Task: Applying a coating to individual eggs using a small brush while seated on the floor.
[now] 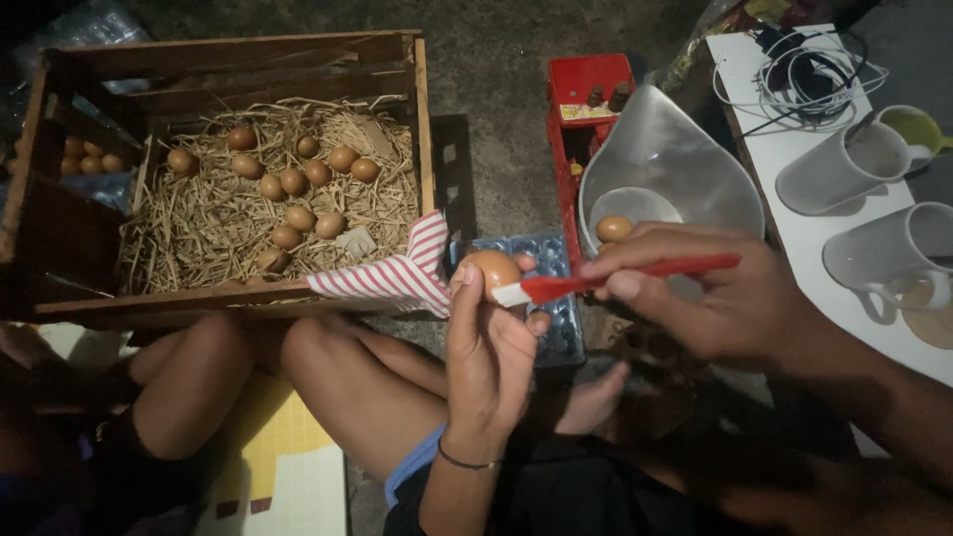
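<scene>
A brown egg [493,268] is gripped upright in the closed left hand [489,352] above the blue egg tray [556,298], while a red brush [615,280], held level in the closed right hand [715,298], is pointed left, bristles touching the egg.

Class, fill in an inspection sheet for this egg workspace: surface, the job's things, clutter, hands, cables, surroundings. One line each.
Surface: grey concrete floor, rough.
Job's things: brown egg held up; red-handled brush with its tip at the egg; another egg in the metal scale pan.
Clutter: two white mugs on the white table; striped cloth.
Hands: left hand grips the egg; right hand holds the brush.
Cables: white coil on the table.
Surroundings: wooden crate of straw and eggs; blue egg tray.
</scene>
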